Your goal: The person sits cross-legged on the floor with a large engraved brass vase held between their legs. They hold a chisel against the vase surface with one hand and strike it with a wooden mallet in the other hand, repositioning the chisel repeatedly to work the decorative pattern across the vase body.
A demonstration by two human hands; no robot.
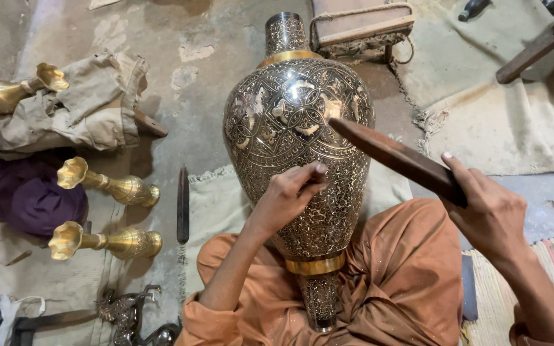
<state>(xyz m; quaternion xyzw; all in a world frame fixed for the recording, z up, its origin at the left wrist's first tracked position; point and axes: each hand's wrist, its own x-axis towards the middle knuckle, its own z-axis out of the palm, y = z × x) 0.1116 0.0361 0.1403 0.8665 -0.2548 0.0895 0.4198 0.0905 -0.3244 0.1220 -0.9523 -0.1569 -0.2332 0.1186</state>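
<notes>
A large engraved brass vase [293, 122] lies across my lap, its neck pointing away from me. My left hand [288, 194] rests on the vase's belly, fingers pinched on a thin engraving tool whose tip touches the metal. My right hand [487, 208] grips a dark wooden stick [392, 157] that slants up to the left, its far end hovering over the vase just above my left hand. My orange-clad knees support the vase's foot.
Two small brass vases [107, 186] [107, 241] lie on the floor at left. Another person in purple [27, 192] sits at far left, holding a third brass vase [17, 93]. A dark metal tool [183, 205] lies beside the mat; a low stool [360, 29] stands behind.
</notes>
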